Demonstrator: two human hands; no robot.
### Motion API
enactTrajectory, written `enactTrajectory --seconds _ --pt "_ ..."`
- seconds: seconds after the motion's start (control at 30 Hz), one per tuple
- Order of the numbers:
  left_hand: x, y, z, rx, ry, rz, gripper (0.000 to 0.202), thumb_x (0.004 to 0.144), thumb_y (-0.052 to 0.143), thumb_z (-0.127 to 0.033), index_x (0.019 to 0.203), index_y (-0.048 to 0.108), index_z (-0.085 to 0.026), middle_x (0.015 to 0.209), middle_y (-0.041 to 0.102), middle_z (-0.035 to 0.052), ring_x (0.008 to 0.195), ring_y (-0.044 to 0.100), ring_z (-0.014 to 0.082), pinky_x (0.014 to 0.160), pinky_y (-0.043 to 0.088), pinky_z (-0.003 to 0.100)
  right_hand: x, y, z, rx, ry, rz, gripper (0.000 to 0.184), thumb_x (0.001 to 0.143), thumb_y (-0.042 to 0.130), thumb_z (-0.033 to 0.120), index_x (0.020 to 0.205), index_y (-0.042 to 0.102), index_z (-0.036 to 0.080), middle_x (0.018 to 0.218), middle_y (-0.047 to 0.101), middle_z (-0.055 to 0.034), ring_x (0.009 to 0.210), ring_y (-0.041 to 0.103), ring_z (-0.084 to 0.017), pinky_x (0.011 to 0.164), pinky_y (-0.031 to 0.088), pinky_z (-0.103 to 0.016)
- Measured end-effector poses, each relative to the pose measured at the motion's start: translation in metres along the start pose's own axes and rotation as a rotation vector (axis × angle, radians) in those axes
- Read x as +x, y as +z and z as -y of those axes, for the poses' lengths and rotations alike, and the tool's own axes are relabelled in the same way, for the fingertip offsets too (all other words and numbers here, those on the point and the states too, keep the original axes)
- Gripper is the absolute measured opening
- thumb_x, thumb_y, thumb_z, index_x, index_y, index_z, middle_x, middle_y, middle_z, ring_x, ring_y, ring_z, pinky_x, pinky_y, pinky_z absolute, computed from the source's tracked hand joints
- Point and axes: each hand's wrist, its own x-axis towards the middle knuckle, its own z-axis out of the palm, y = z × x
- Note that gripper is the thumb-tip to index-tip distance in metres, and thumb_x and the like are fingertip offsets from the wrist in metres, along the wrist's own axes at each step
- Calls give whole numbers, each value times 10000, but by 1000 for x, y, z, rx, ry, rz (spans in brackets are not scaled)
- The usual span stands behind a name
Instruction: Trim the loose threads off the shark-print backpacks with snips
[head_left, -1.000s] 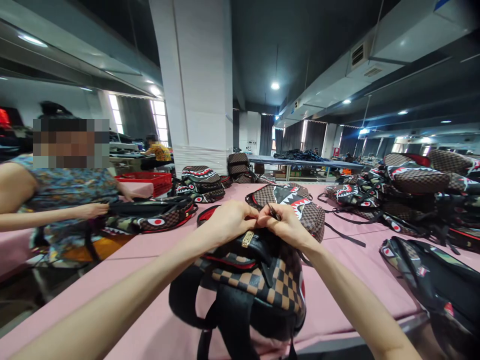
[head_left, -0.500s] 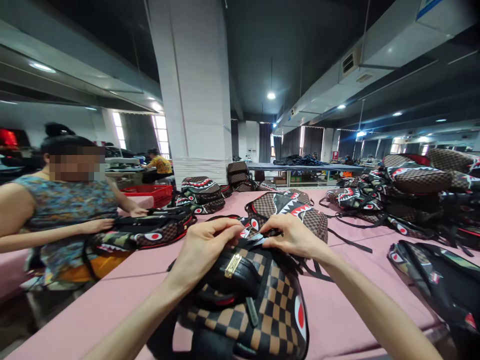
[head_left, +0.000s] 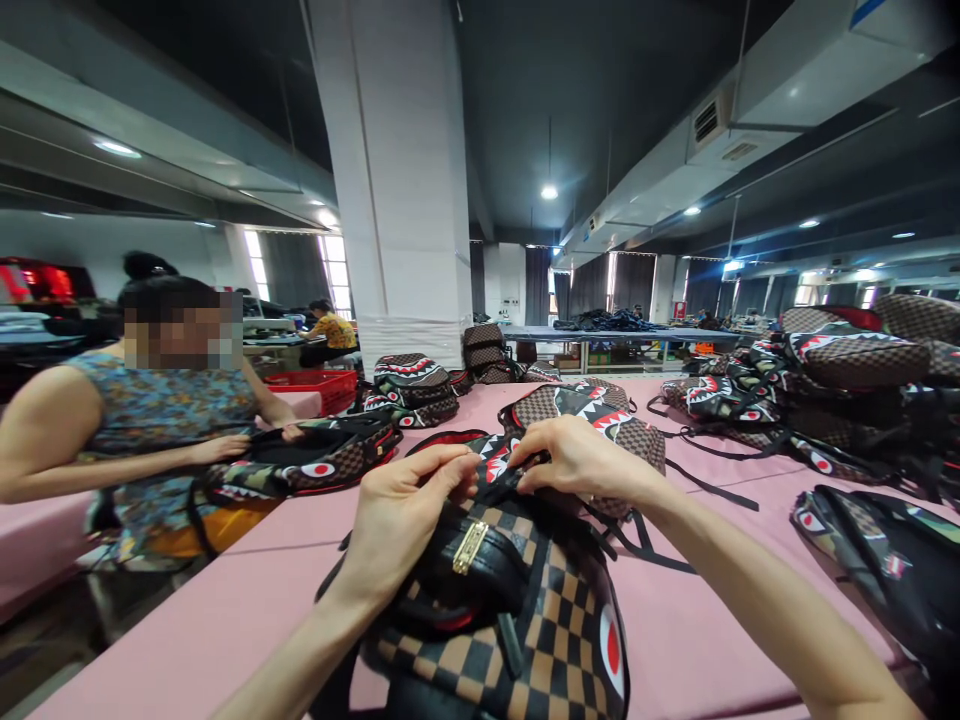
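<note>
A brown-and-black checkered backpack (head_left: 555, 610) lies on the pink table in front of me, with a black handle, a gold metal plate (head_left: 470, 548) and a red-and-white eye patch on its right side. My left hand (head_left: 412, 520) is closed in a pinch above the backpack's far edge; what sits between its fingertips is too small to make out. Close beside it, my right hand (head_left: 577, 460) has its fingers curled and pinched on the black material at that edge. Just beyond my hands lies another checkered backpack (head_left: 637, 440) with a shark-mouth print.
At the left, a person (head_left: 172, 420) handles a similar backpack (head_left: 345, 455). A heap of backpacks (head_left: 847, 360) covers the table's right side, with a black-backed one (head_left: 877, 560) nearer me. More bags (head_left: 412, 385) stand by the white pillar (head_left: 405, 200), near a red crate (head_left: 319, 390).
The pale strip between my hands no longer shows. My right fingers have curled in more at the backpack's edge. The view has turned slightly left, and the other person's backpack gapes wider.
</note>
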Motion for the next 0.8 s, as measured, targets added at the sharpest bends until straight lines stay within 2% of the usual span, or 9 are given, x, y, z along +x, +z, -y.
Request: enactTrajectory --seconds 0.1,0.3,0.47,0.53,0.63,0.8 --pt "-1 0 1 6 17 9 267 633 673 -416 674 685 -153 566 623 1 531 549 129 529 450 212 10 2 4 -13 -3 17 206 716 714 253 918 720 211 850 689 -29 793 610 -171 660 371 -231" --pt "-3 -5 3 9 41 52 247 657 660 -398 662 685 -152 553 617 3 521 548 129 513 448 215 21 6 13 -26 -5 79 107 729 691 206 826 733 211 772 694 -14 750 615 -170 657 368 -243" --pt "-5 -6 4 -90 8 -6 220 650 681 -379 684 688 -162 577 634 -5 536 571 124 544 474 212 -1 11 1 123 79 -105 151 752 679 226 897 717 201 836 688 -18 766 605 -151 666 379 -230" --pt "-5 -6 5 -109 10 -14 210 651 684 -371 683 687 -163 574 632 -9 532 570 120 537 472 205 -7 12 0 162 91 -133 185 744 693 240 925 711 204 857 680 -15 754 599 -139 661 380 -222" --pt "-7 -6 5 -97 48 -26 200 661 679 -358 687 688 -160 583 636 -9 534 573 118 530 468 197 -3 12 7 95 55 -73 187 742 693 227 926 716 205 859 676 -19 753 592 -139 651 370 -223" --pt "-10 -10 5 -74 55 -12 205 680 664 -361 702 687 -159 582 638 -8 530 575 121 514 463 197 22 7 26 -41 -12 67 213 712 712 220 925 728 214 832 686 -28 786 600 -170 676 373 -241"
